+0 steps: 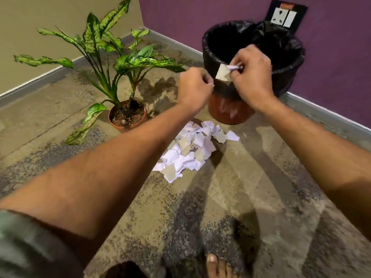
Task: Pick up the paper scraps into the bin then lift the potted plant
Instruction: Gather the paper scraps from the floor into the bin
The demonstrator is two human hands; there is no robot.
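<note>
Floor (230, 197): scrap pile (192, 149) runs diagonally twd bin (251, 63); plant (112, 63) upright.

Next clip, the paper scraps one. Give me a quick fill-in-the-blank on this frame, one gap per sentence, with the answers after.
1. The bin is lined with a ____ plastic bag.
2. The right hand holds paper scraps at the rim of the ____.
3. The pile of scraps lies on the ____ in front of the bin.
4. The potted plant stands to the ____ of the bin in the picture.

Answers: black; bin; floor; left
</note>
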